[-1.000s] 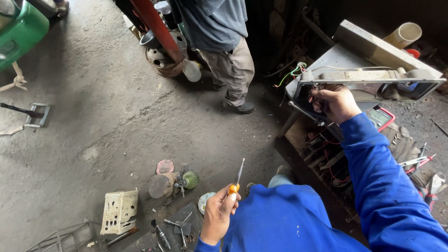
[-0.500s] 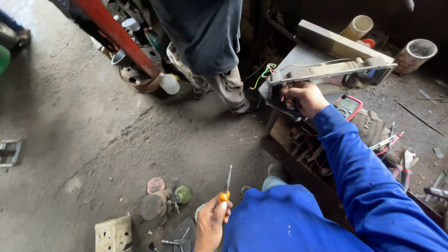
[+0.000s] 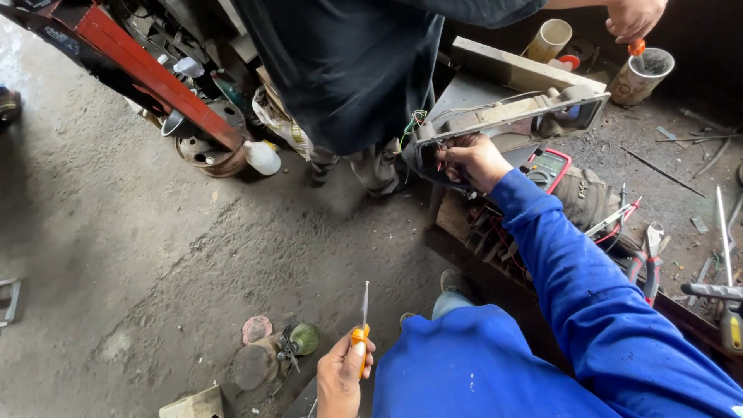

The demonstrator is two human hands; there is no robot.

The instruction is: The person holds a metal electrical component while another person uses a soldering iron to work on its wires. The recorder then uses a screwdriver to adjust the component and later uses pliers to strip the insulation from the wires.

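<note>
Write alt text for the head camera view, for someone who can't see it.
A person in a blue sleeve grips the end of a grey metal housing on a cluttered workbench with the right hand, while the left hand holds an orange-handled screwdriver upright over the concrete floor. A second person stands behind the housing, one hand near a container.

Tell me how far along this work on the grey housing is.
Done: the grey housing already lies opened on the bench, with green wiring hanging loose at its near end. In hand: the right hand grips that near end, while the left hand holds an orange-handled screwdriver upright, away from the housing. Left: the screwdriver isn't yet at the housing; which screws remain cannot be seen.
</note>
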